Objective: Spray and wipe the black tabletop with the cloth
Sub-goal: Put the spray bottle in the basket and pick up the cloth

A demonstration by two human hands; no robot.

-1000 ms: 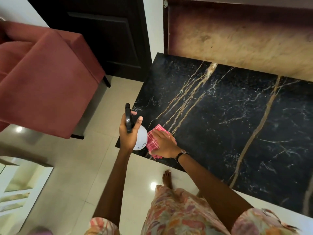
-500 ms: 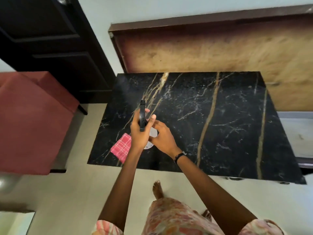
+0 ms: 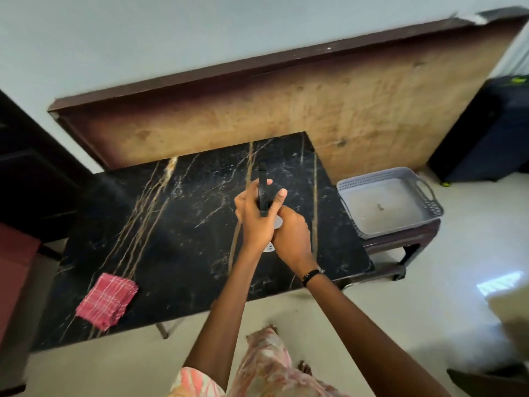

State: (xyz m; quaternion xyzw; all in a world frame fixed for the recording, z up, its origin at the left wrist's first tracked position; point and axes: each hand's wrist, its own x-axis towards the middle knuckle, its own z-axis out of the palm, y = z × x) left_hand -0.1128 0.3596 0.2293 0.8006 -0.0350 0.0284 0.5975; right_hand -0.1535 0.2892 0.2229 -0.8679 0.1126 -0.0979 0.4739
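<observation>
Fingers of both my hands are busy with one thing: my left hand [image 3: 257, 219] is wrapped shut around the neck of the spray bottle [image 3: 264, 193], thumb up beside its black head, and my right hand [image 3: 292, 239] closes on the pale body below — whether it is steadying, twisting or squeezing I cannot tell, since my hands hide most of the bottle.

From the biggest thing down: the black tabletop [image 3: 177, 224], with its gold and white veins, fills the middle of my view. I see no mist, no beads of liquid and no wet streaks on it, though the glossy stone would hide a fine film. So I judge the spraying as barely begun or just about to start, with the nozzle held over the right half.

Off the right edge stands a grey basket [image 3: 429, 207] on a low stool, which plays no part so far.

Smallest is the cloth [image 3: 107, 300] — red check, folded, lying flat near the front left corner, well apart from both hands. Wiping is not yet under way; nearly the whole job is left.
</observation>
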